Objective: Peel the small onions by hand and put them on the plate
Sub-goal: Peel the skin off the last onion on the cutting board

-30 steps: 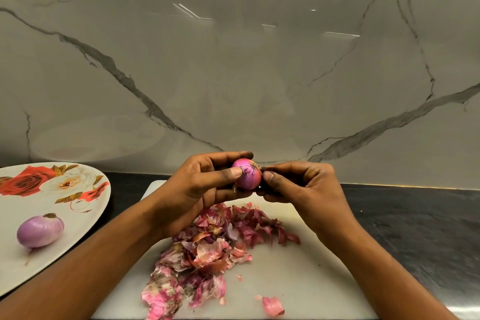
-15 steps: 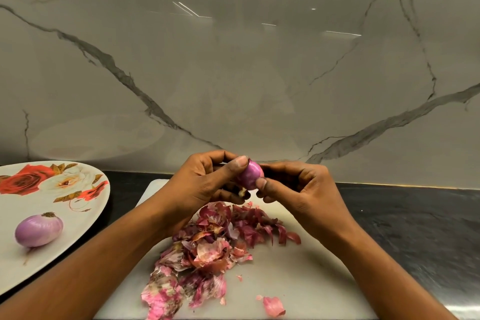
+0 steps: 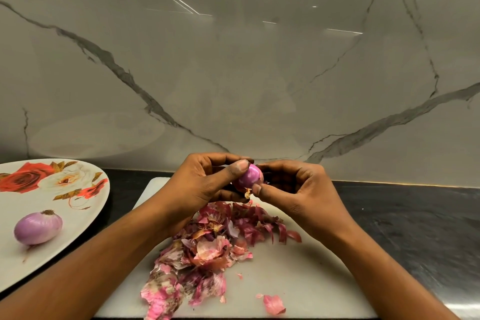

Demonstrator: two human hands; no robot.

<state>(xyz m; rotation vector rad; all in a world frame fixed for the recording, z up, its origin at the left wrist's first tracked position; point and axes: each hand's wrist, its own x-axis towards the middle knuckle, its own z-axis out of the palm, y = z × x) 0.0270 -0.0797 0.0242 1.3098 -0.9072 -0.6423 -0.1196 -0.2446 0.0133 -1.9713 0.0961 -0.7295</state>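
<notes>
A small purple onion [image 3: 250,176] is held in the air above the far end of the white cutting board [image 3: 298,280]. My left hand [image 3: 205,184] grips it, thumb on top and fingers curled behind. My right hand [image 3: 298,189] pinches the onion's lower end, where a dry tan root tuft sticks out. A peeled pale purple onion [image 3: 37,227] lies on the white rose-patterned plate [image 3: 78,205] at the left.
A heap of pink and red onion skins [image 3: 207,247] covers the middle of the board, with a loose flake [image 3: 274,304] near its front edge. The board lies on a dark counter [image 3: 415,228] against a grey marble wall [image 3: 233,73].
The onion has been turned between both hands so its root end now points down. My right thumb has shifted to that lower end. The plate and skins have not moved.
</notes>
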